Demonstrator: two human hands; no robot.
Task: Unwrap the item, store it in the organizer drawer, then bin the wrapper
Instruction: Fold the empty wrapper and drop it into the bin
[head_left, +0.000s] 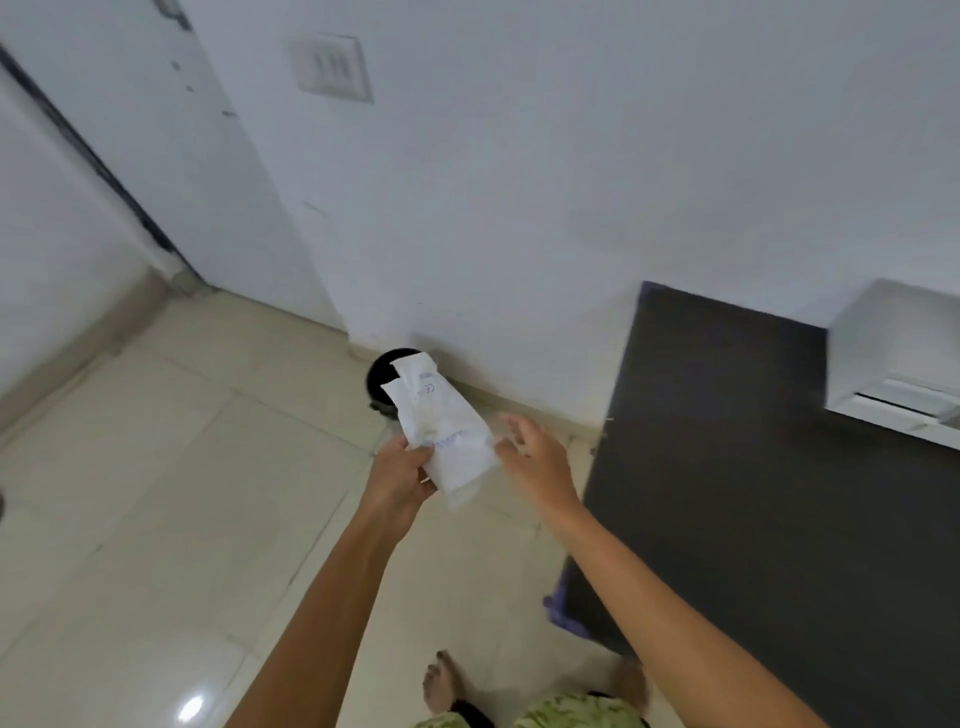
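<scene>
While my left hand (400, 475) grips the wrapper (444, 431), my right hand (535, 457) hangs open just beside its edge; what looks like the bin (382, 376) sits against the wall beyond, with bare floor (182, 493) around.

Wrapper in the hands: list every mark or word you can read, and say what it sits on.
"CE": printed near the top of the white wrapper, held in the left hand.
Small dark print above it: too blurred to read.
Blue print low on the wrapper: too blurred to read.
Wall switch plate: no readable text.

White wrapper (445, 431) with blue print, black bin (382, 376), dark tabletop (753, 467).
</scene>
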